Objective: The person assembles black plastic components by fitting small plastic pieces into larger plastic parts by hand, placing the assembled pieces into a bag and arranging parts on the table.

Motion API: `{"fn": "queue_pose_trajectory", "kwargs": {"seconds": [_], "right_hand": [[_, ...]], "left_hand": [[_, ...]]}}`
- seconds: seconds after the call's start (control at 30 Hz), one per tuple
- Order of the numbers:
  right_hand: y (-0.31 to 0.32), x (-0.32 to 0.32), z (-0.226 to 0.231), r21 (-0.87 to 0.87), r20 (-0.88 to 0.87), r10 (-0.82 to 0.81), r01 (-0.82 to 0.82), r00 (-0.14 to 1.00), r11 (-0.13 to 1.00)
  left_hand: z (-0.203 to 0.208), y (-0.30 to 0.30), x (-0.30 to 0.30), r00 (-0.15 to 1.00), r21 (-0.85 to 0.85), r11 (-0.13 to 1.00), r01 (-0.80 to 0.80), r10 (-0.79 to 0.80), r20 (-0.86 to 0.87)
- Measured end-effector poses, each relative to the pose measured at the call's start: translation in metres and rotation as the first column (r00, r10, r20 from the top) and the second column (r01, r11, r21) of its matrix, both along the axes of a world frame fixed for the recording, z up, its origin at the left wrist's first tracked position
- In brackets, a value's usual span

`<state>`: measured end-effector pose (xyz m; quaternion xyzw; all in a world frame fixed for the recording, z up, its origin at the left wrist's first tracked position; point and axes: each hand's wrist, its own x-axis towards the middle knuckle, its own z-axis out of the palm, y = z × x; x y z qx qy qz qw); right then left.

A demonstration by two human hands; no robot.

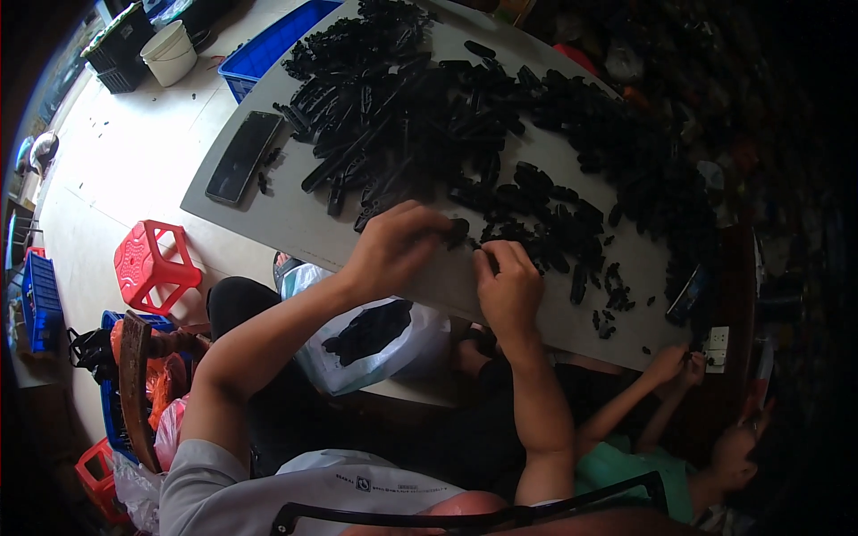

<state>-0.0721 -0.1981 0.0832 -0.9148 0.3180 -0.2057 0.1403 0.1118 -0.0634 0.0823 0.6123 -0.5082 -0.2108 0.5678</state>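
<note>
Over the near edge of the pale table (268, 192), my left hand (393, 246) is closed, its fingertips holding a small black plastic part (458, 229). Close beside it, my right hand (511, 281) is pinched at a tiny dark piece (476, 244), too small to name. The two sets of fingertips are almost together. Beyond them lies a heap of long black plastic pieces (366, 134), with smaller black bits (509, 234) nearer my right hand.
A phone (241, 159) lies at the table's left; another dark device (686, 295) is at the right. Below the edge hangs a white bag (420, 344) with black pieces inside. A person in green (626, 469) works at right. A red stool (156, 268) and blue crate (268, 49) stand left.
</note>
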Motion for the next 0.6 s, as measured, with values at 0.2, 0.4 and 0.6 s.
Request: {"fn": "queue_pose_trajectory", "kwargs": {"seconds": [0.2, 0.4, 0.6], "right_hand": [[-0.007, -0.005, 0.007, 0.29, 0.421, -0.06, -0.072, 0.905, 0.954], [0.011, -0.015, 0.042, 0.724, 0.538, -0.219, -0.313, 0.814, 0.615], [0.023, -0.012, 0.048, 0.769, 0.555, -0.162, -0.428, 0.816, 0.475]], "left_hand": [[0.009, 0.006, -0.002, 0.768, 0.005, 0.989, 0.148, -0.112, -0.631], [-0.003, 0.007, 0.001, 0.681, -0.038, 0.958, 0.283, -0.229, -0.696], [-0.004, 0.012, -0.003, 0.608, -0.043, 0.941, 0.336, -0.252, -0.753]]}}
